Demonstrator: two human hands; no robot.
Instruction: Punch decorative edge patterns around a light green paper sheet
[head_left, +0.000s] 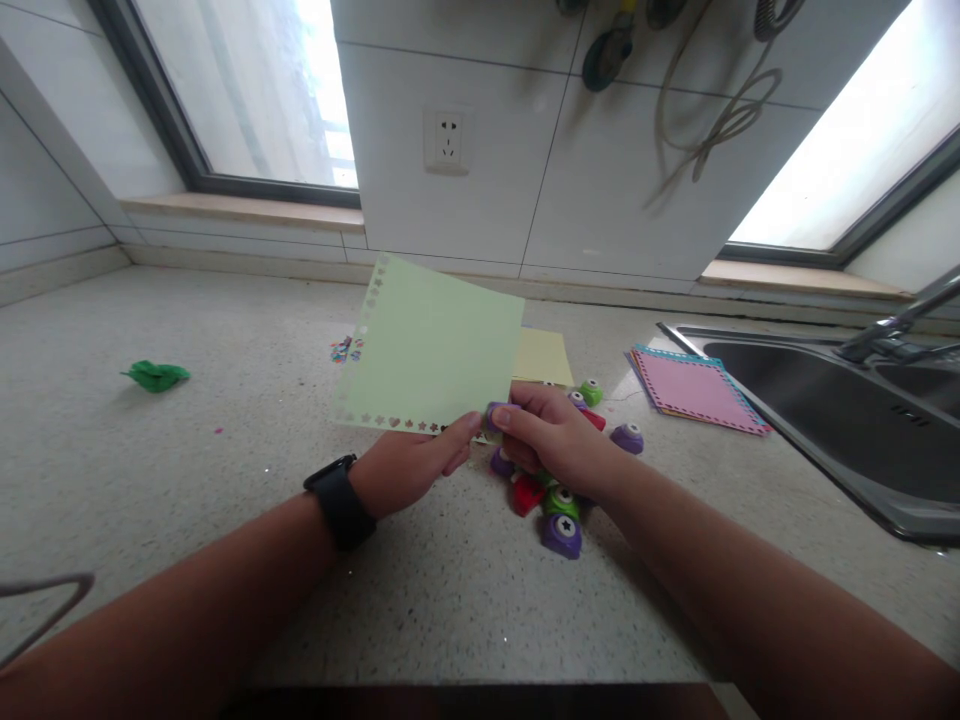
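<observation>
I'm counting 2 hands (559,432), 1 pale green sheet (442,350), at least 8 punches (562,540), 1 watch (341,503), 2 windows (255,90), 1 socket (448,140).

The person's bare left forearm (217,580) slants in from the near left and the bare right forearm (735,575) from the near right, the two converging toward the middle of the scene. The left hand (405,468) is closed in a pinch, its thumb (454,440) stretched to the right and its fingers partly out of sight. The right hand (562,435), slightly farther off, grips firmly, fingers curled, its thumb (523,426) pointing left. Both thumb tips sit near each other.
</observation>
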